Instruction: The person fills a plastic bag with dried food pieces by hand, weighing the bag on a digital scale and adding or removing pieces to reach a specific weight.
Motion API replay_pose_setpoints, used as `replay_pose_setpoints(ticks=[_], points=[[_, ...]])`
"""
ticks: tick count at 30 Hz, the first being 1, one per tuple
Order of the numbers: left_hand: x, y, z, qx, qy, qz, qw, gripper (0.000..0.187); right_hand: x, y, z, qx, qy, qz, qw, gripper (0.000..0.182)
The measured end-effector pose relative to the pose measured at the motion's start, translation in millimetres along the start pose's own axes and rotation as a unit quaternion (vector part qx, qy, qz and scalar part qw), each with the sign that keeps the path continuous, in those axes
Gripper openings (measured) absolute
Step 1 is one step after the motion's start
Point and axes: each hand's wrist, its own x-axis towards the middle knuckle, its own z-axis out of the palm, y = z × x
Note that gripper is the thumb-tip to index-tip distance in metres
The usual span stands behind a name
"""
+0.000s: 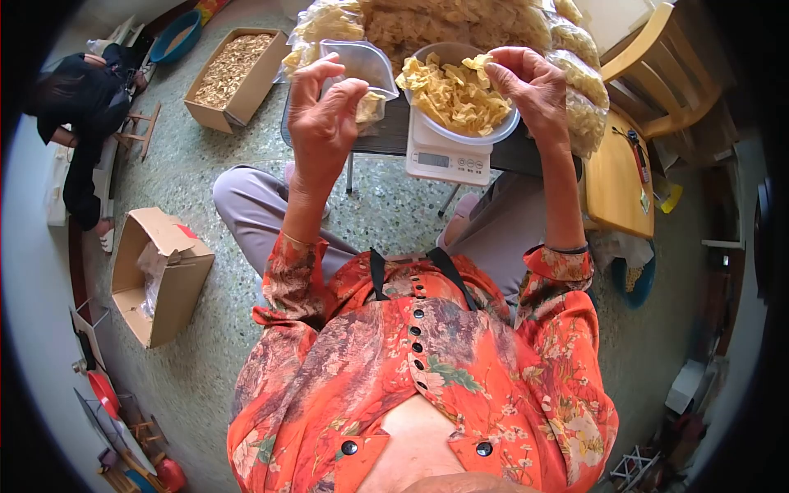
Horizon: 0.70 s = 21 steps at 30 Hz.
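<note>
My left hand is closed on the edge of a clear plastic bag, whose mouth gapes upward. A few pale yellow pieces show low in the bag, partly behind my fingers. At the right side of a white bowl, my right hand pinches a dried yellow flake over the heap. The bowl is full of crinkled dried yellow flakes and rests on a white digital scale. I cannot read the scale's display.
Filled clear bags are stacked on the dark table, right of a large brownish heap. A wooden chair holds a tool at right. Cardboard boxes stand on the floor at left, near another person.
</note>
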Motion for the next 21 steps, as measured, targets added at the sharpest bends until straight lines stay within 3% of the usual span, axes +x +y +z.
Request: replay_pose_setpoints(ticks=[7,9,14,17,21], points=[[1,-1,2,0.004,-0.005,0.011,1.000,0.023,5,-37,23,0.119,0.017,-0.027,0.992,0.020],[1,-2,3,0.004,-0.006,0.015,1.000,0.024,6,-50,32,0.218,0.003,-0.040,0.975,0.019],[1,-2,5,0.003,-0.021,0.021,1.000,0.025,12,-67,58,0.305,-0.013,-0.027,0.952,0.024],[2,-1,5,0.006,-0.018,0.021,1.000,0.025,8,-79,81,0.317,-0.033,-0.047,0.947,0.018],[0,-1,3,0.027,-0.005,0.028,0.999,0.022,2,-66,96,0.103,-0.088,-0.052,0.989,0.019]])
